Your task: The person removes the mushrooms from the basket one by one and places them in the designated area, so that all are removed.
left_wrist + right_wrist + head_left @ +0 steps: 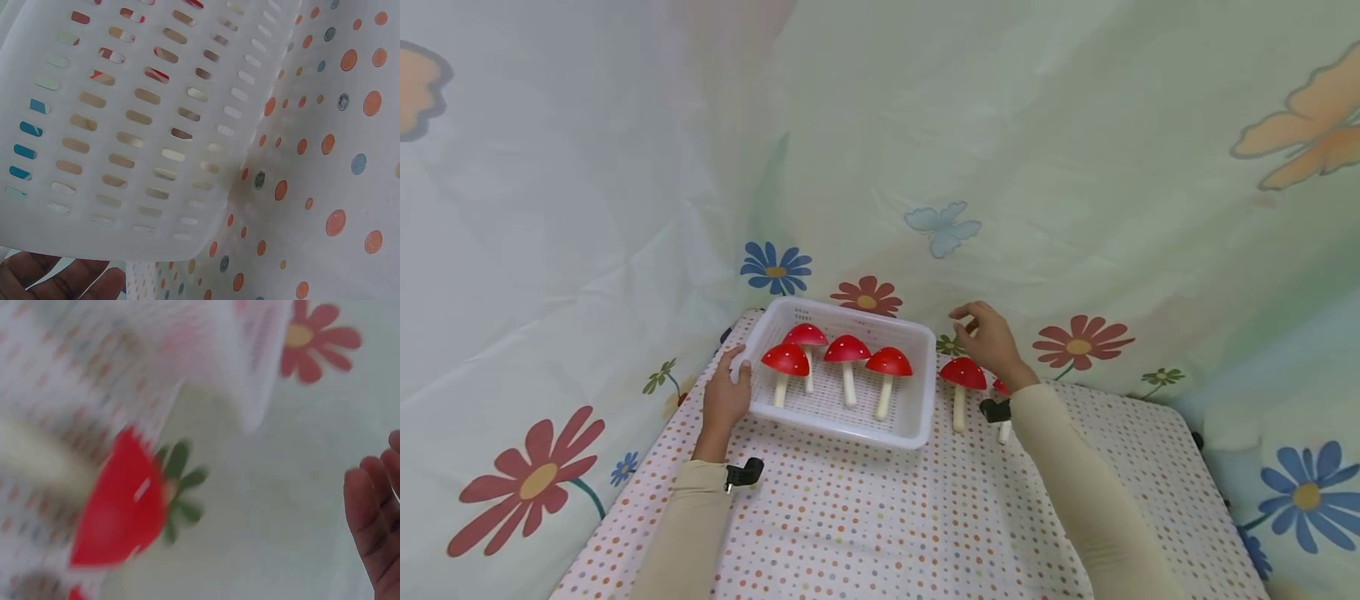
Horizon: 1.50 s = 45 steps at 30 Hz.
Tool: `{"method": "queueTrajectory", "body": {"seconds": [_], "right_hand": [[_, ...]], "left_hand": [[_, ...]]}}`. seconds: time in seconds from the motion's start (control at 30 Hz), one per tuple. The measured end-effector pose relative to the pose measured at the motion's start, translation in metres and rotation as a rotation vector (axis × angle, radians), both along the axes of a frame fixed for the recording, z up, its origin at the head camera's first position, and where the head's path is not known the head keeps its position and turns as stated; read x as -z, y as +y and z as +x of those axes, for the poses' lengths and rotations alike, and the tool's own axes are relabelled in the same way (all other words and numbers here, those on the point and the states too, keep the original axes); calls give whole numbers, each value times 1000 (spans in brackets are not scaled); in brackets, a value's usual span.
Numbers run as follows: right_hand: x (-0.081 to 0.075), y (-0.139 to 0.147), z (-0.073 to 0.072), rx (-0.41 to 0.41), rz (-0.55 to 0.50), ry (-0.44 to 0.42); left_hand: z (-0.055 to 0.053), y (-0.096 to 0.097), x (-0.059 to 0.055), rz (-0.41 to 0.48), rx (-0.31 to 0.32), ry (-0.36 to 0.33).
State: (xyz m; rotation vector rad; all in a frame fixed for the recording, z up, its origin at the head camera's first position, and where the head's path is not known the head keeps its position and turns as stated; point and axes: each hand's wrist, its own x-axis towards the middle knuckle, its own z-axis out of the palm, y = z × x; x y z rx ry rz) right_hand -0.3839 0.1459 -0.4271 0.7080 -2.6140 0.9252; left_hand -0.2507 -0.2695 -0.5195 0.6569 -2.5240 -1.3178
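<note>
A white plastic basket with slotted walls sits on the table and holds several toy mushrooms with red white-dotted caps and pale stems. My left hand grips the basket's left end, thumb over the rim; its fingertips show beside the basket wall in the left wrist view. To the right of the basket, my right hand is raised with loosely bent fingers and nothing in them. Below it lie two more mushrooms: one mushroom in plain sight, the other mushroom partly hidden by the wrist.
A dotted cloth covers the table. Behind and on both sides hangs a curtain printed with flowers and butterflies, close to the table's back edge. Each wrist bears a small black camera.
</note>
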Motion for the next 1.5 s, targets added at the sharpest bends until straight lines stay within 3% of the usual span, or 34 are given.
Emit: {"method": "queueTrajectory", "body": {"seconds": [0.13,0.33,0.43,0.6,0.87,1.1,1.27,1.5], "right_hand": [[-9,-58,-14,-88,-105,-127],[6,-132,-20,-177,-191,-256],[21,-162,-17,-275,-138,-302],[39,-195,-5,-402,68,-390],[56,-213,13,-298,267,-453],[66,-217,16,-203,365,-385],[67,-216,17,-199,378,-339],[66,-215,17,-195,300,-297]], "left_hand": [[-1,-3,2,-4,-15,14],[-2,1,5,-10,-12,11],[-4,2,5,-12,-14,12],[-9,5,4,-8,-21,19],[-16,13,6,-8,-12,17],[-15,16,7,-21,-9,12],[-13,16,5,-22,8,23],[-13,13,5,-23,16,44]]}}
